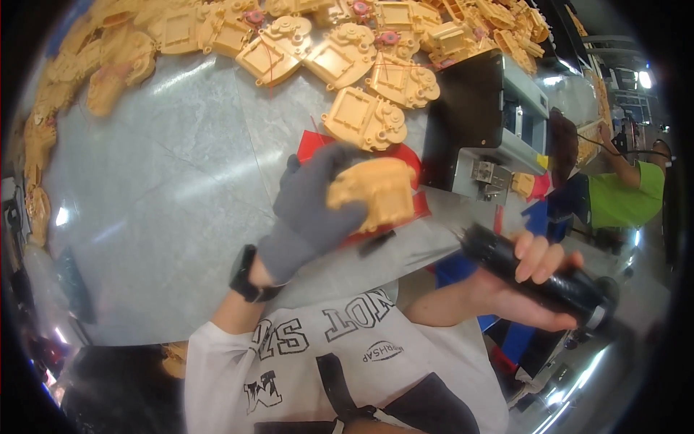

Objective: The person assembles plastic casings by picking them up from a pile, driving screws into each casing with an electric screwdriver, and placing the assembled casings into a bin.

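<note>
My left hand, in a grey glove, is closed around a yellow-orange plastic housing and holds it over a red fixture on the table. Bare, my right hand grips a black electric screwdriver, its thin bit pointing left toward the housing but apart from it. Just beyond the left hand lies another yellow housing, flat side up, with a thin red wire near it. The fingertips of the left hand behind the housing are partly hidden.
Many yellow housings are piled along the far and left edges of the grey table. A black and silver machine with a metal block stands to the right of the fixture. Further right, a person in a green shirt works nearby.
</note>
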